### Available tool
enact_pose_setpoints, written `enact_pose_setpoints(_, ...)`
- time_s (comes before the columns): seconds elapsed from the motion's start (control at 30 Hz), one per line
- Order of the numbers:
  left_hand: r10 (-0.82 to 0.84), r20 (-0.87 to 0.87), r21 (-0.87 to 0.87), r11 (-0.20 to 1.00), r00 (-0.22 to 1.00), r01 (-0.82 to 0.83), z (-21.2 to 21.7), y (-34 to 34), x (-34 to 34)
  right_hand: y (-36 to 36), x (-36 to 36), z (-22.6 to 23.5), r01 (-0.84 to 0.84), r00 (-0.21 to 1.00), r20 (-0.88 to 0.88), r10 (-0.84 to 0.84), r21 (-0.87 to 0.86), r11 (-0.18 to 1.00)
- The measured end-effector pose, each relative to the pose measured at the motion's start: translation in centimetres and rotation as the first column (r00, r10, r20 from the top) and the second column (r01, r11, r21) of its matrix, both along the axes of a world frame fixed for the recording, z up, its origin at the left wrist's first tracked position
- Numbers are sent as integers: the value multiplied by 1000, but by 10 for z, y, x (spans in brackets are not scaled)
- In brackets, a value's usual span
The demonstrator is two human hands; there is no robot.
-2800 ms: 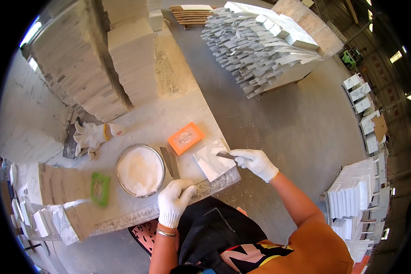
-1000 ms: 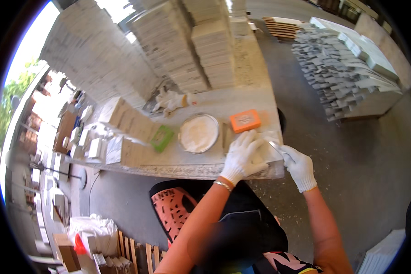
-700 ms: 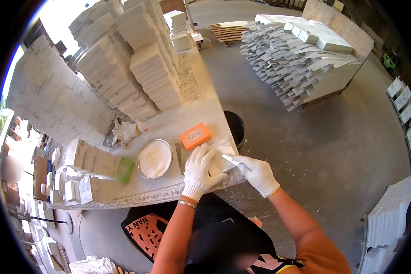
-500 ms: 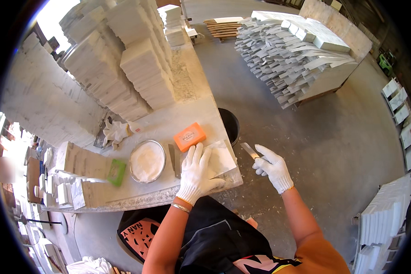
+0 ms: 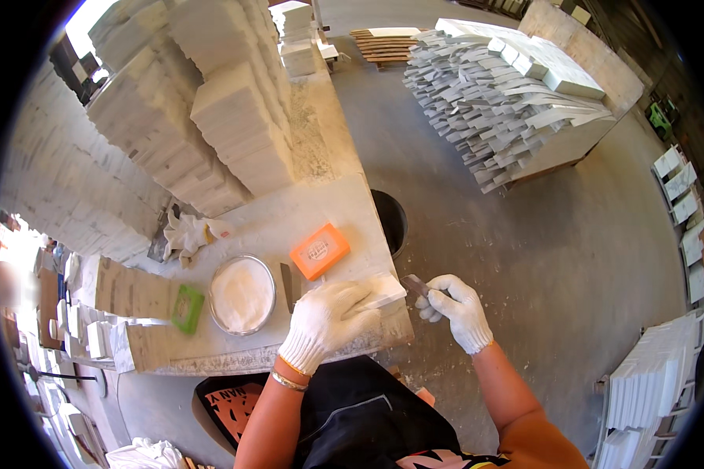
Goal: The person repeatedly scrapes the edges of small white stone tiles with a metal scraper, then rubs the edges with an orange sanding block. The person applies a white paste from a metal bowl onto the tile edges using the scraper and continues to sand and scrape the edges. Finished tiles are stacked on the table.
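Note:
My left hand (image 5: pixel 325 320), in a white knit glove, grips a white stone tile (image 5: pixel 385 291) at the bench's right front corner. The tile is tilted, with its edge toward the right; the fingers cover much of it. Just right of that edge, my gloved right hand (image 5: pixel 455 309) is closed on a putty knife (image 5: pixel 414 284), its flat blade close to the tile. Whether the blade touches the tile I cannot tell. Left of my left hand, a round metal bowl (image 5: pixel 274 294) holds white powder or paste. A dark flat strip (image 5: pixel 286 288) lies between them.
An orange block (image 5: pixel 319 252) and a green block (image 5: pixel 187 309) lie on the bench (image 5: pixel 289 215). Tall tile stacks (image 5: pixel 242 133) rise at the back left, beside a crumpled glove (image 5: pixel 186 233). A black bucket (image 5: pixel 389 223) stands beyond the bench edge; a loaded pallet (image 5: pixel 508 102) stands farther right.
My left hand has gone from lying flat on the tile to gripping and tilting it. My right hand has moved slightly left and down, bringing the putty knife to the tile's edge.

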State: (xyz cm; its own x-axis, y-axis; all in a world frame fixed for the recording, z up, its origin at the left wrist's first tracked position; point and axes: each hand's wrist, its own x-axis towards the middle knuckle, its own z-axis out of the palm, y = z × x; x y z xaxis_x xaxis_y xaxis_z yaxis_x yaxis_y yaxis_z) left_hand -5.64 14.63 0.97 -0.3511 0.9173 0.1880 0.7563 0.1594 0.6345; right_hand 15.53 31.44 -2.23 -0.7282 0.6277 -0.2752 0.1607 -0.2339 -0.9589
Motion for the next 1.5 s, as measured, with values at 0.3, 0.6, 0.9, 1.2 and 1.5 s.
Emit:
enact_pose_setpoints(0.3,-76,168,-8,997,983,79,24,6,-27,31,-29,42,-194,978,5,208,380,904)
enact_pose_setpoints(0.6,165,635,-37,982,755,-184,-20,-1,-10,54,-83,71,-471,800,177,573,777,418)
enact_pose_setpoints(0.9,74,888,39,971,453,-236,-30,-1,-2,46,-117,77,-520,639,292,712,845,120)
enact_pose_setpoints(1.2,47,817,84,976,574,-200,-45,-2,-3,63,-86,75,-541,672,366,644,837,88)
enact_pose_setpoints(1.5,-71,832,210,958,550,-194,-42,-4,-2,33,-145,65,-516,588,224,777,844,147)
